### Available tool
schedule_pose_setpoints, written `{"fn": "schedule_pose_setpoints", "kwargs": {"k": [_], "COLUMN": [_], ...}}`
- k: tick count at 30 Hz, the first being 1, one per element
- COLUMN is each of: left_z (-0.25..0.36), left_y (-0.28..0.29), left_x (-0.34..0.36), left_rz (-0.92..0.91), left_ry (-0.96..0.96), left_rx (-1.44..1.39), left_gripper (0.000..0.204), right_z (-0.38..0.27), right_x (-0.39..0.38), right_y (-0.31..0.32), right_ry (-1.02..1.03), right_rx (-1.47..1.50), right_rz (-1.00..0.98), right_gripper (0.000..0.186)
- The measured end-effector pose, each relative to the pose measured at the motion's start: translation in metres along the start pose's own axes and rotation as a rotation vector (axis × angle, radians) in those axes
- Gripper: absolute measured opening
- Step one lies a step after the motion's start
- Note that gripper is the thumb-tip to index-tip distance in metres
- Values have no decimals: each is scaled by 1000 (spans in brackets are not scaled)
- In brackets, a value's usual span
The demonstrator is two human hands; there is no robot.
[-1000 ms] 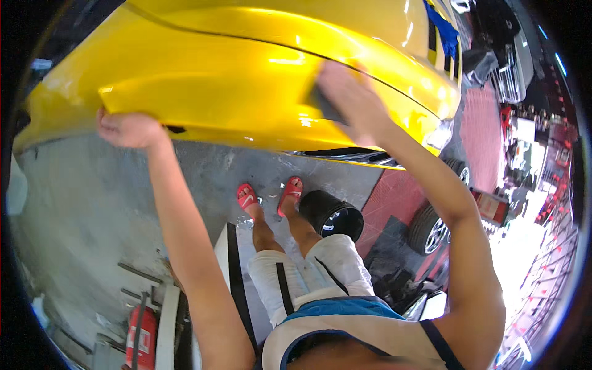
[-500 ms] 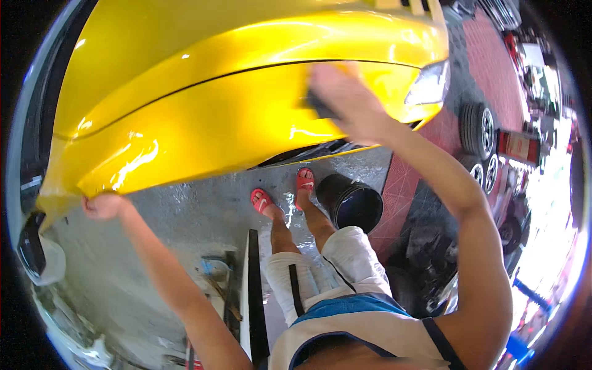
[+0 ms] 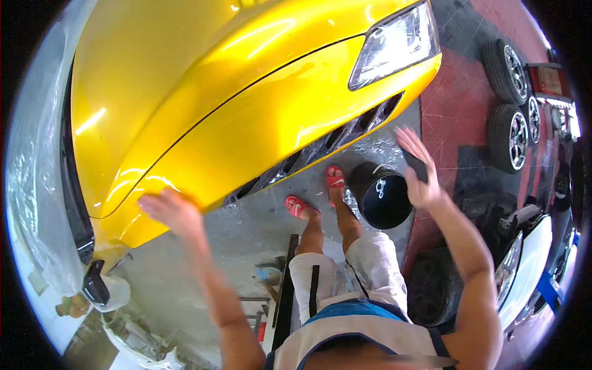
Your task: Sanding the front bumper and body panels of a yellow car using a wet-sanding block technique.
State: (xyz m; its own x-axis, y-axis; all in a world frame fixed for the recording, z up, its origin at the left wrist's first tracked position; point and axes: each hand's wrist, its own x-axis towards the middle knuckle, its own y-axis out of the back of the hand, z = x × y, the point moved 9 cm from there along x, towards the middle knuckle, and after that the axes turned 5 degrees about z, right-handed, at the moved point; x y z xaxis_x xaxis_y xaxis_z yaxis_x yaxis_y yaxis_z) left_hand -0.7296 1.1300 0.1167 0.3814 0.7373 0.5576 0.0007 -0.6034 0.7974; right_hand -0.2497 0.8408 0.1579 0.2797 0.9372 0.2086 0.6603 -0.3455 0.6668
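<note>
The yellow car fender (image 3: 246, 135) spreads across the upper left, with a dark panel seam running over it. A clear headlight (image 3: 394, 46) is at its far right end, and a slatted black opening (image 3: 327, 142) runs along the lower edge. My left hand (image 3: 176, 213), slightly blurred, is over the fender's near left part with its fingers stretched out and nothing visible in it; whether it touches the paint I cannot tell. Away from the car, my right hand (image 3: 425, 179) holds a flat black pad (image 3: 414, 165) against its palm, beside the black bucket (image 3: 381, 200).
Red sandals (image 3: 296, 206) are on my feet on the wet grey floor. Several wheels (image 3: 509, 139) lie or stand on red and dark floor tiles at the right. Clear plastic sheeting (image 3: 43, 135) hangs at the left. A white car part (image 3: 527, 271) is at the lower right.
My right hand has come off the fender with the pad, moving right and down above the bucket. My left hand has gone from the fender's lower edge onto its surface. The view has shifted.
</note>
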Motion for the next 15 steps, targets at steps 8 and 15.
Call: {"fn": "schedule_pose_setpoints", "kwargs": {"k": [8,15], "left_z": [435,521], "left_y": [132,141], "left_x": [25,-181], "left_rz": [-319,-1030], "left_ry": [-432,-824], "left_rx": [-893,-1291], "left_gripper": [42,19], "right_z": [208,394], "right_x": [-327,-497], "right_y": [-143,-306], "right_ry": [-1600,-1772], "right_rx": [1210,358], "right_rz": [517,152], "right_gripper": [37,30]}}
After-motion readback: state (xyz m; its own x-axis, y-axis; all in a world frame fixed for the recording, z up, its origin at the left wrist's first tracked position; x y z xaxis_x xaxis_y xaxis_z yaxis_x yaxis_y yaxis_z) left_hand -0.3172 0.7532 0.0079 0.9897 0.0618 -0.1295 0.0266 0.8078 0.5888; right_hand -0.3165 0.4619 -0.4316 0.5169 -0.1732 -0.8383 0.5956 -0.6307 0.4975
